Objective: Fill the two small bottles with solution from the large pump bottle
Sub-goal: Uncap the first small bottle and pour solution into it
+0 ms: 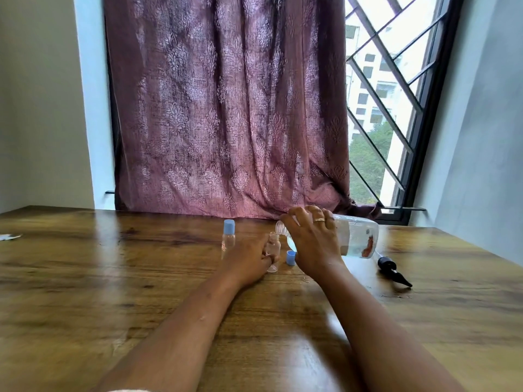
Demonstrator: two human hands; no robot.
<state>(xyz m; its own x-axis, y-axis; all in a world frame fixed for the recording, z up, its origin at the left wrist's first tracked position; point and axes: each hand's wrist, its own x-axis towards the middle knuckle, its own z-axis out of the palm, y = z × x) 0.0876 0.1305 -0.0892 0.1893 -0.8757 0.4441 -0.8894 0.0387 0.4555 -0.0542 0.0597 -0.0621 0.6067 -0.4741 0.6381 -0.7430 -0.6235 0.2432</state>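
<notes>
Tips the large bottle (358,236) almost onto its side with the right hand (311,240), fingers curled over its shoulder, threaded neck brought down to just above the mouth of the open small bottle (273,247). Steadies that small bottle upright on the table (113,278) with the left hand (249,258), thumb and fingers wrapped round its lower half. Impossible to tell whether anything is flowing yet; looks clear and near empty inside the small bottle. Pale solution pooled along the low side of the large bottle, so seemingly plenty to pour. Blue cap (291,257) off and lying on the wood just beside the open bottle, between the two hands. Second small bottle (228,239) upright just left of the left hand, capped in blue, apparently unfilled. Black pump head (392,271) off the large bottle, lying on the table to the right. Judged from this: pump removed, first bottle uncapped, first fill barely begun; left to do, finishing it, capping it, then opening and filling the second. Behind, a patterned curtain (226,108) and a barred window (390,94).
</notes>
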